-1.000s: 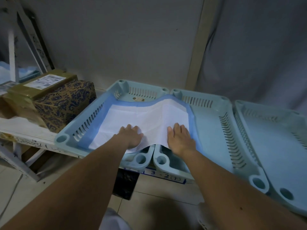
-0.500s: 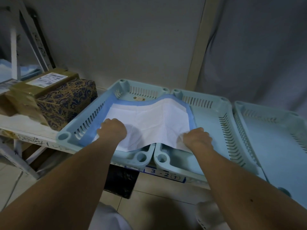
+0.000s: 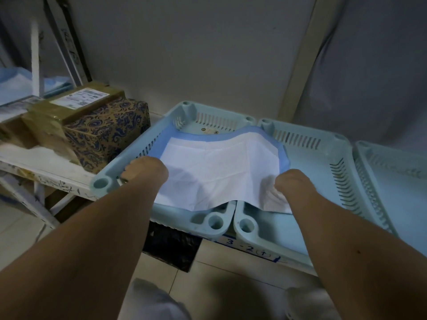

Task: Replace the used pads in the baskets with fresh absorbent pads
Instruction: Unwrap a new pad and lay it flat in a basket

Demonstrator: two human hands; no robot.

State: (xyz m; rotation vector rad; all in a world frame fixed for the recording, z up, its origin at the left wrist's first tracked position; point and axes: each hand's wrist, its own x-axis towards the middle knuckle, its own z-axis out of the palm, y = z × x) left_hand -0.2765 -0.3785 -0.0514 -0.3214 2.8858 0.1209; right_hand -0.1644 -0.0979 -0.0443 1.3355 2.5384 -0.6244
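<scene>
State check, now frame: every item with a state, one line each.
pad: spread in the left basket, right edge riding over onto the middle basket
left basket: lined with the pad
middle basket: mostly bare floor
right basket: no pad visible
left hand: fingers curled at pad's left edge
right hand: bunching pad's right corner
patterned box: closed, taped

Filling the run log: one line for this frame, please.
step: laying pad | pad: draped across left basket and middle basket | left hand: on pad's left edge | right hand: bunching pad's right corner
</scene>
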